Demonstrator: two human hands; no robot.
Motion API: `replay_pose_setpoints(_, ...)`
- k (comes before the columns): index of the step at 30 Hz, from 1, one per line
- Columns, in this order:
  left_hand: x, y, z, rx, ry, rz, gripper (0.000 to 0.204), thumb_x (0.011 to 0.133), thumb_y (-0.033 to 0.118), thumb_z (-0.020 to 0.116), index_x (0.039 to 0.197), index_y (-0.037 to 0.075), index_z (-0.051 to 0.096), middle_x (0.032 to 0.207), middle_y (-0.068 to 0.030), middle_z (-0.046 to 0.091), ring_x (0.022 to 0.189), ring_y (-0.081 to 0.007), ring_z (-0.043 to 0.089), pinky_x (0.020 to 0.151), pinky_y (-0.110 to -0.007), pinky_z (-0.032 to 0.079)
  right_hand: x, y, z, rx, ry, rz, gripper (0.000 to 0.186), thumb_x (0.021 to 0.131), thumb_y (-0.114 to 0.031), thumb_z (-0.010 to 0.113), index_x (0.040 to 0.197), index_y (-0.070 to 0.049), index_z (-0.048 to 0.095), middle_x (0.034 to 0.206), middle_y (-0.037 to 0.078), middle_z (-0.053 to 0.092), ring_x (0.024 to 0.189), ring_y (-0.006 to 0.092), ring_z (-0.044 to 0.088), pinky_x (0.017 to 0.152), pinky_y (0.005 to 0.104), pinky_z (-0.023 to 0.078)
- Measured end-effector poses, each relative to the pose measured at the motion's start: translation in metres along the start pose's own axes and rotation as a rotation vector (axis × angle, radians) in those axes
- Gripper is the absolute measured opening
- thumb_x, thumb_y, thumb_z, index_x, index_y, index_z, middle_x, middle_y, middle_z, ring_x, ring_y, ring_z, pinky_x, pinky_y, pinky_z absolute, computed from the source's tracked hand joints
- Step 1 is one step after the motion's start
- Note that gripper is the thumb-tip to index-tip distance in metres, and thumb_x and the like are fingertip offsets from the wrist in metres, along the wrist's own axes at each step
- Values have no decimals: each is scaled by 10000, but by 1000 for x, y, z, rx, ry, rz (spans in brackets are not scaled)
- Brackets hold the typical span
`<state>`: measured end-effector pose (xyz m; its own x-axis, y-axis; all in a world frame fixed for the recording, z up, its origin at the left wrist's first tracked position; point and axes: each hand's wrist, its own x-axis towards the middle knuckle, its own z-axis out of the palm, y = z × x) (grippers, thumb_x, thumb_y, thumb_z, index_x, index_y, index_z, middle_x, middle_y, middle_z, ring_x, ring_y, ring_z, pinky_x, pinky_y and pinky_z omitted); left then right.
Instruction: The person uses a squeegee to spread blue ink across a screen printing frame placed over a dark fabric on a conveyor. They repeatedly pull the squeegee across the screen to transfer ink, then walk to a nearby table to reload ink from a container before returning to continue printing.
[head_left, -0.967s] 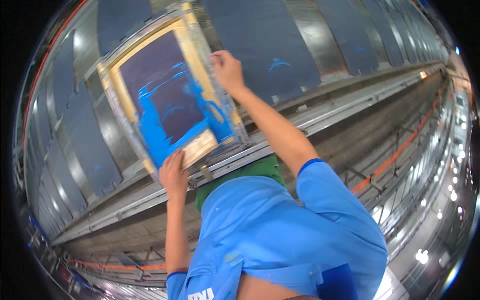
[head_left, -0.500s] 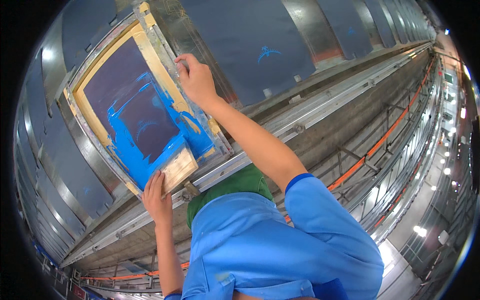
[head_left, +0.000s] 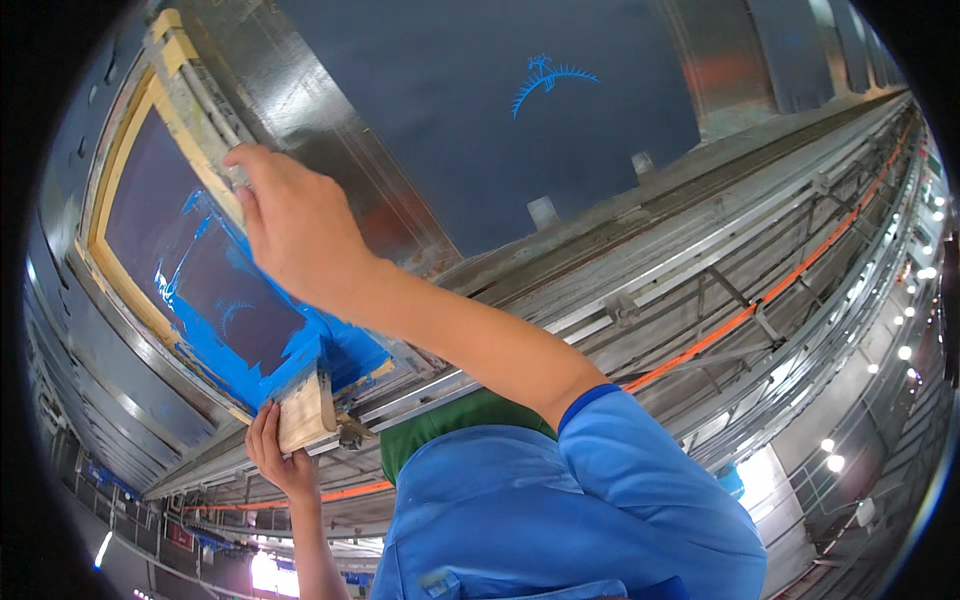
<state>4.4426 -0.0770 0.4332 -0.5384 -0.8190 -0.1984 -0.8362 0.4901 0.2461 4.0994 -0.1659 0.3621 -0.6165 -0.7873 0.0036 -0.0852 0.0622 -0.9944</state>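
Note:
My left hand [head_left: 282, 450] is closed on a wooden-handled squeegee [head_left: 308, 415]. The squeegee stands at the near end of a screen printing frame [head_left: 187, 110], its lower edge in blue ink [head_left: 262, 385]. The ink spreads along the near end and both sides of the dark mesh [head_left: 150, 205], where a curved, spiky motif shows through. My right hand [head_left: 305, 235] holds the frame's right side bar, its fingers curled over the bar and partly hidden. The frame lies over the long metal table, with yellowish tape along its inner edges.
To the right a dark fabric panel [head_left: 590, 150] carries a blue printed curved motif [head_left: 545, 80]. Shiny metal strips [head_left: 290, 70] separate the panels. A metal rail [head_left: 600, 300] runs along the table's near edge, with an orange bar [head_left: 720, 325] beyond it.
The view has shifted, so the frame appears farther left and the printed panel larger. My right hand remains on the side bar and my left hand on the squeegee at the near end.

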Motion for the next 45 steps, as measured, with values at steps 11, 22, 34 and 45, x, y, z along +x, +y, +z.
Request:
replay_pose_setpoints(11,15,14,5,6,82,-17,330,818,70,708,1144,26,701,1161,-120,708,1072,-325,633,972,-433,445,0,-1,-11,93,-110,97,328,949,-55,580,1268,-31,510,975,194,628,836,390,655,713,487,534)
replay_pose_setpoints(22,7,11,6,2,94,-80,382,764,67,749,1140,21,708,1187,-120,715,1066,-317,622,968,-431,458,-3,-1,-7,53,-63,61,312,954,-63,581,1257,-29,513,935,177,612,810,367,654,701,474,537)
replay_pose_setpoints(34,-11,0,16,-4,130,-89,389,764,60,751,1152,49,744,1203,-108,728,1140,-305,637,999,-423,464,-3,5,-3,27,2,-18,269,939,-56,581,1204,-14,568,957,218,668,850,405,668,749,500,533)
replay_pose_setpoints(45,-20,-4,-7,-417,187,-451,396,819,11,740,1213,45,725,1082,-117,749,972,-175,680,879,-307,512,9,24,-6,-241,1,-144,237,990,-237,576,1194,-177,680,704,185,651,669,382,649,629,493,485)
